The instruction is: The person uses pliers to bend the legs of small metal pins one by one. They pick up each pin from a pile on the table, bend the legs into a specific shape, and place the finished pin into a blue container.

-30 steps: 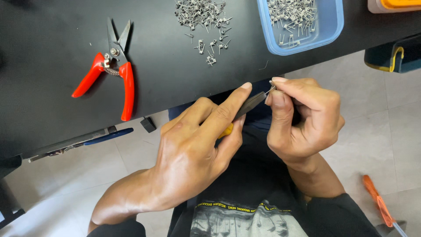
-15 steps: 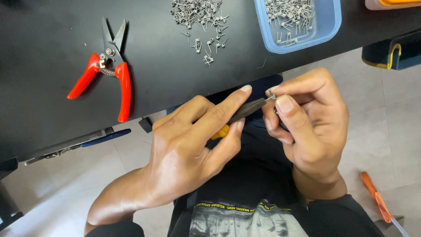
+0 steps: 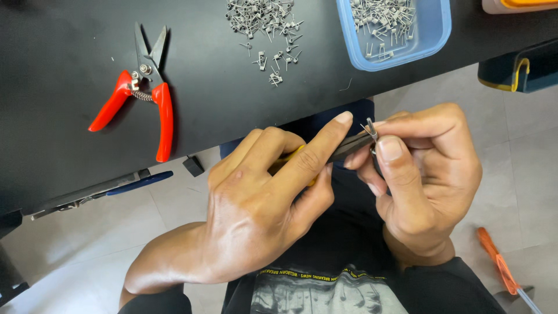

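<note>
My left hand [image 3: 261,203] grips a pair of small pliers [image 3: 351,143] with a yellow handle, index finger stretched along the dark jaws. Their tip pinches a tiny metal wire piece [image 3: 369,127]. My right hand [image 3: 427,174] closes around that same piece, thumb and fingers pressed at the pliers' tip. Both hands hover over my lap, just in front of the black table edge [image 3: 209,116].
Red-handled snips [image 3: 145,93] lie open on the table at the left. A loose pile of small metal pieces [image 3: 261,17] sits at the top centre beside a blue tray [image 3: 439,35] holding more. An orange-handled tool [image 3: 497,264] lies on the floor at the right.
My right hand has shifted slightly right and turned, its thumb now pressing over the pliers' tip. The left hand keeps its grip on the pliers.
</note>
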